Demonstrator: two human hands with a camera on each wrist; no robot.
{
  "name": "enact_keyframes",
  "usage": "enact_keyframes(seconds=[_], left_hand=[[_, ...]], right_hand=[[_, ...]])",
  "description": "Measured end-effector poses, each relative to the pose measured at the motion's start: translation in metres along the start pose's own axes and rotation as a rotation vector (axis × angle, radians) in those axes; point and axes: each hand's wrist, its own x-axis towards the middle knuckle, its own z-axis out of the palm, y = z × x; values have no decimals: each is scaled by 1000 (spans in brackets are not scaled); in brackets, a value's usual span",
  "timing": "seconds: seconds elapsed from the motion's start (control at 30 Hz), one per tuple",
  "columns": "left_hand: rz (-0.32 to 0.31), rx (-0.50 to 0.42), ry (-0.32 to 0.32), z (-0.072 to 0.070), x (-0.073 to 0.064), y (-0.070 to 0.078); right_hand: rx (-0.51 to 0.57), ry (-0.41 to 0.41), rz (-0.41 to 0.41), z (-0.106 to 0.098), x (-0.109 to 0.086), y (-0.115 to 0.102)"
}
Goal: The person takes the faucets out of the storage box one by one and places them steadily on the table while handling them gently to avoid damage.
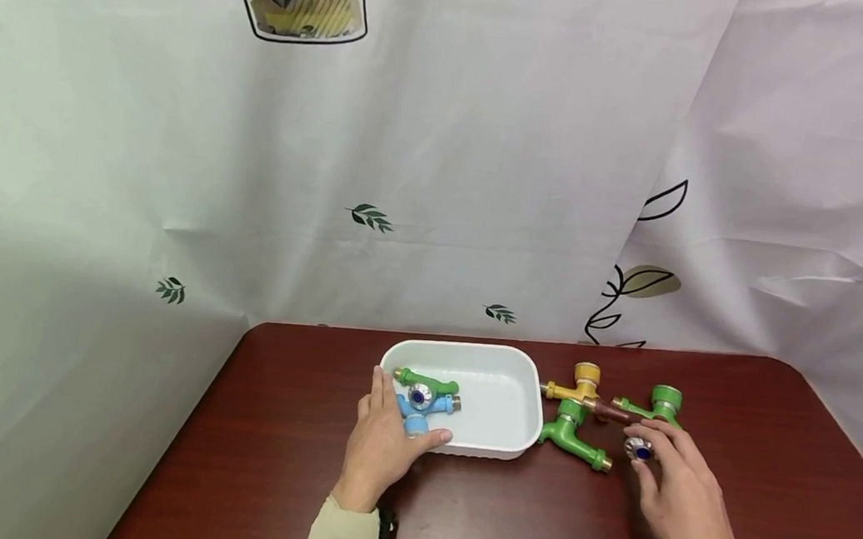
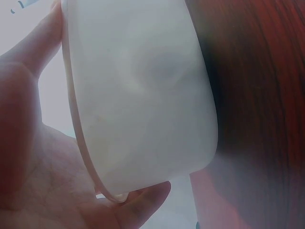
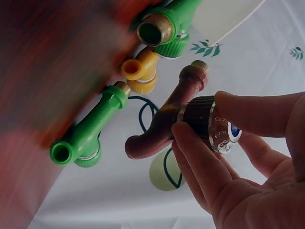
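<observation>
My right hand [image 1: 686,496] pinches a dark brown tap [image 3: 164,119] by its ribbed knob [image 3: 198,117], which has a silver cap with a blue centre. The tap is held above the table, its brass threaded end pointing away from the palm. My left hand [image 1: 380,445] rests at the near left corner of a white plastic tray [image 1: 501,451], fingers straight along the left side and thumb on the front rim. Inside the tray lie a green tap [image 1: 434,382] and a blue tap [image 1: 437,404], with a silver-capped knob showing between them.
Right of the tray are a yellow tap [image 1: 564,391], a green tap [image 1: 575,443] close to the tray wall, and another green tap [image 1: 666,398] partly hidden behind the brown one. All are on the dark red wooden table [image 1: 504,517]. A pale printed cloth [image 1: 483,181] hangs behind.
</observation>
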Motion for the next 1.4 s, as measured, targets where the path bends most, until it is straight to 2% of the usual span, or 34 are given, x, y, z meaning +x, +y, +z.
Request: enact_keyframes(seconds=[0.33, 0.67, 1.23, 1.4], left_hand=[[-5, 7, -8, 0, 2, 2], [-3, -3, -7, -1, 1, 3], [4, -8, -1, 0, -1, 1], [-2, -7, -3, 0, 0, 1]], right_hand=[[-15, 14, -3, 0, -9, 8], [-40, -75, 78, 0, -18, 16], [-34, -83, 69, 5, -22, 24], [-46, -112, 91, 4, -22, 26]])
